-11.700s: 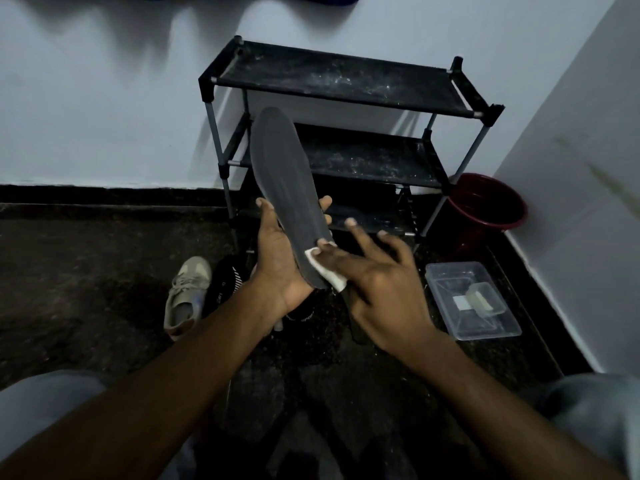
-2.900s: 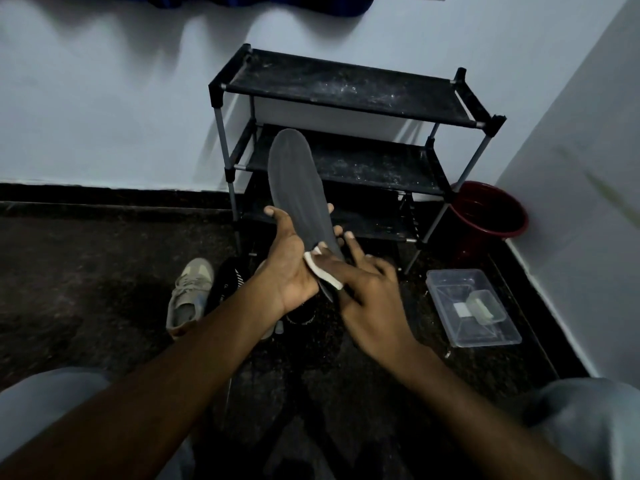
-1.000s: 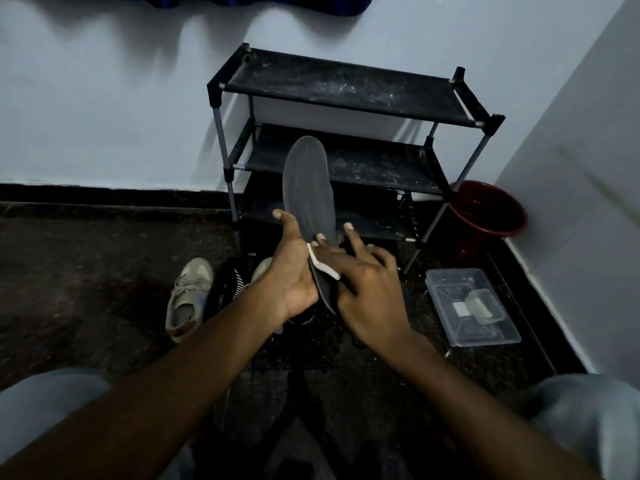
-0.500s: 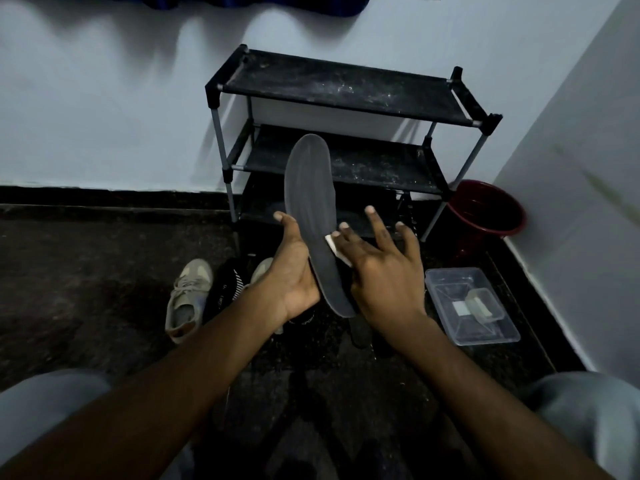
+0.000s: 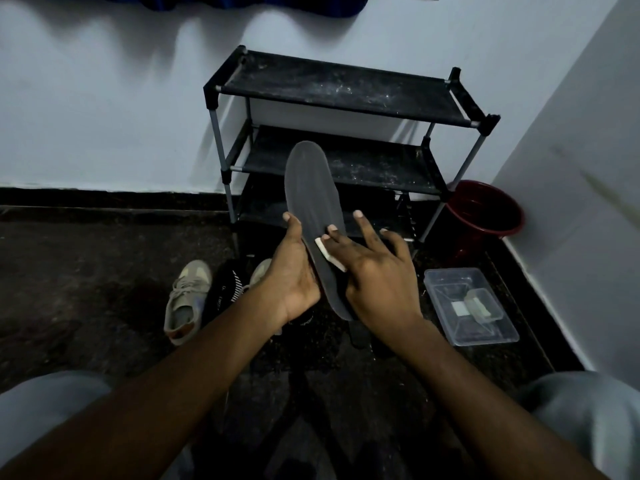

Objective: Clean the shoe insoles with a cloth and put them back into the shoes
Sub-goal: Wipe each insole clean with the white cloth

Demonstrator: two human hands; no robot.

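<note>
A dark grey insole (image 5: 311, 199) stands upright in front of me, toe end up. My left hand (image 5: 294, 275) grips its lower left edge, thumb on the front face. My right hand (image 5: 377, 271) presses a small white cloth (image 5: 329, 253) against the insole's lower half with straight, spread fingers. On the floor below lie a beige sneaker (image 5: 185, 299) at the left, a black shoe (image 5: 225, 292) beside it, and the toe of another beige sneaker (image 5: 261, 270) behind my left hand.
A black three-tier shoe rack (image 5: 346, 98) stands against the white wall behind the insole. A dark red bucket (image 5: 485, 213) sits in the right corner, and a clear plastic box (image 5: 467, 306) lies on the dark floor near it. My knees frame the bottom corners.
My right hand with the cloth has slid from the insole's right edge back across its face and a little lower. The insole has stayed upright in my left hand.
</note>
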